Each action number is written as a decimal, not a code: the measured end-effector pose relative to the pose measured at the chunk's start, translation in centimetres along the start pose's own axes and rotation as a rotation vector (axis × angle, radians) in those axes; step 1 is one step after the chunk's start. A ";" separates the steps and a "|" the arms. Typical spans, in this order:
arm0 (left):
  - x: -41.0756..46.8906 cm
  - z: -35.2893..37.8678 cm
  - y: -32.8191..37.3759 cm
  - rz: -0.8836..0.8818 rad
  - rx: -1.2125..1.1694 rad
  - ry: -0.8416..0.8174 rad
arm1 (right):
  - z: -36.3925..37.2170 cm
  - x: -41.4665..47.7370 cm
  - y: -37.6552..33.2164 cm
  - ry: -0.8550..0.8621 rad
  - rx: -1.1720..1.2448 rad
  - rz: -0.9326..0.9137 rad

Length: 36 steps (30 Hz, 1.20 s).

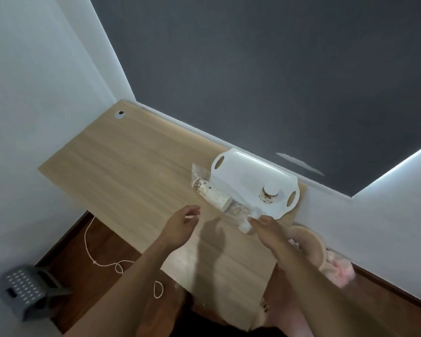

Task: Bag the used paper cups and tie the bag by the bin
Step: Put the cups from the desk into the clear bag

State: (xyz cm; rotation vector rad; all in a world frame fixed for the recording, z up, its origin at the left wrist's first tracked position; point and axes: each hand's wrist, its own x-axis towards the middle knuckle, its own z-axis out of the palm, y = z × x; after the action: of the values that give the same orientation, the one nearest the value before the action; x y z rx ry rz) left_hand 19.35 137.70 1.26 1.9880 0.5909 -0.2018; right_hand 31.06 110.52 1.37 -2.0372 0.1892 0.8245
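A clear plastic bag (pixel 236 210) lies on the wooden table (pixel 122 161), holding a stack of patterned paper cups (pixel 213 193) on its side. One more patterned cup (pixel 268 193) stands upside down on the white tray (pixel 243 173). My right hand (pixel 267 227) pinches the bag's near end at the tray's front edge. My left hand (pixel 182 223) hovers open just left of the bag, fingers curled, holding nothing.
A round wooden bin rim (pixel 311 246) with pink plastic (pixel 338 266) sits by the table's right end. A white string (pixel 102 261) trails over the dark floor at left, near a grey perforated stool (pixel 24 290). Walls close in behind the table.
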 end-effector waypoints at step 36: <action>18.1 -9.8 0.5 0.527 0.432 -0.538 | 4.7 -2.6 -19.9 -0.096 0.360 -0.128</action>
State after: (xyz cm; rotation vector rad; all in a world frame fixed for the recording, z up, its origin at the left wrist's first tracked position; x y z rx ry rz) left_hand 34.19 151.85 -0.65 2.2920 -0.3517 -0.5457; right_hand 35.33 125.39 14.97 -1.6513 0.1402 0.7465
